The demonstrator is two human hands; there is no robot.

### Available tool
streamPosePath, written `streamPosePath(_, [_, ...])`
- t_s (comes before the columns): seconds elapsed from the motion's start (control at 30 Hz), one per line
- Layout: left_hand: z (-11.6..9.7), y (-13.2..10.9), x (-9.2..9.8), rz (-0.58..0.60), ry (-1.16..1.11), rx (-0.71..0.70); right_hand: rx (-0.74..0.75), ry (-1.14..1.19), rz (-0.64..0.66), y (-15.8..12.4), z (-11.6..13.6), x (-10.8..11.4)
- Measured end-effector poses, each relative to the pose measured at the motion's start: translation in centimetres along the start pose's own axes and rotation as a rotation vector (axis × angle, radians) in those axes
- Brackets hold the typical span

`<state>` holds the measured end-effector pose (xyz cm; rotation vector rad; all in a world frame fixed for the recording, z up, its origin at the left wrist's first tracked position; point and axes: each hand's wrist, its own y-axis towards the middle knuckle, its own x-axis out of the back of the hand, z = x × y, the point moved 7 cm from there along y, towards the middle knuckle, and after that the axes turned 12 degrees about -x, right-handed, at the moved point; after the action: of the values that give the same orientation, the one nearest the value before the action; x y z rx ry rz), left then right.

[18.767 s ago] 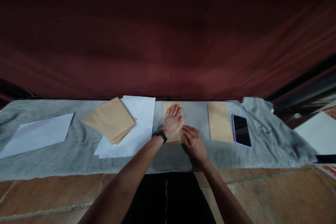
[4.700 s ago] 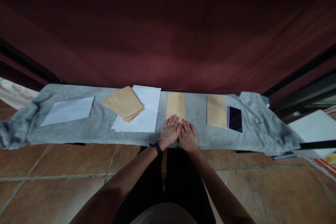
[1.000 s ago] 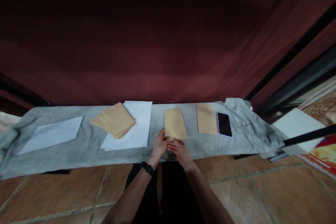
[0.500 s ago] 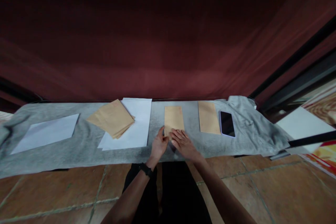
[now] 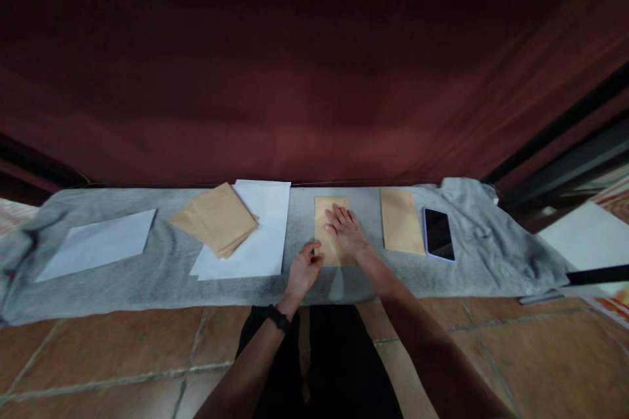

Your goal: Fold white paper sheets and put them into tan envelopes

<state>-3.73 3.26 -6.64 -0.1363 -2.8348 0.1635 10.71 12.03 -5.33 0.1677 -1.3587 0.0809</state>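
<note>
A grey cloth (image 5: pixel 147 275) covers the worktop. White paper (image 5: pixel 265 242) lies left of centre, and a brown envelope (image 5: pixel 323 211) lies at the middle. The right hand (image 5: pixel 344 230) rests flat on the envelope, fingers spread. The left hand (image 5: pixel 304 270), loosely curled, meets its near left edge; I cannot tell whether it grips.

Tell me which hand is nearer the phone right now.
Right. The right hand lies flat on the middle envelope, with a second envelope between it and the phone. The left hand sits at the middle envelope's near left corner, farther away.
</note>
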Motion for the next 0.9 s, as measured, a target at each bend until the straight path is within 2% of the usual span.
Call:
streamPosePath(0.2, [-0.1,0.0,0.1,-0.005,0.039,-0.051,-0.108,0.009,-0.006,2.2,-0.4,0.0])
streamPosePath(0.4, [-0.9,-0.2,0.4,-0.023,0.196,-0.116,-0.159,0.009,-0.023,2.4,-0.4,-0.3])
streamPosePath(0.63, [-1.5,-0.2,0.6,-0.018,0.383,-0.136,-0.056,0.048,-0.029,2.6,-1.0,-0.3])
streamPosePath(0.9, [-1.5,-0.2,0.8,-0.014,0.367,-0.106,0.057,0.034,0.009,4.4,-0.8,-0.3])
